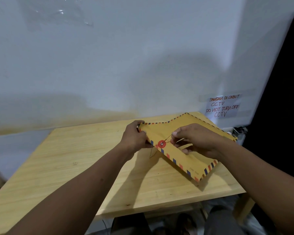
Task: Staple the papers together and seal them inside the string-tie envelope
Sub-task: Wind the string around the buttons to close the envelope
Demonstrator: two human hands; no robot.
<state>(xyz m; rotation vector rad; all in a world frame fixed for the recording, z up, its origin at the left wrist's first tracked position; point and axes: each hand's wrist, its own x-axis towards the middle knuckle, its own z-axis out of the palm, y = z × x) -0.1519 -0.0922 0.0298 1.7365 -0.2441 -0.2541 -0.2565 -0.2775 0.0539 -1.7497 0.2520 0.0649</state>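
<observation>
The string-tie envelope sits slantwise at the table's far right, one corner jutting past the right edge. The left hand grips its left edge, and the right hand pinches the string beside the red button. Bare wood spreads wide to the left

Envelope: sat diagonally over the far right part of the worktop, one corner overhanging the right edge.
Tie disc: was on the envelope, near its left end.
Left hand: gripped the envelope's left corner.
Right hand: was above the envelope's middle, right of the disc; its fingers pinched the string running from the disc.
Note: hung on the wall behind the far right corner.
</observation>
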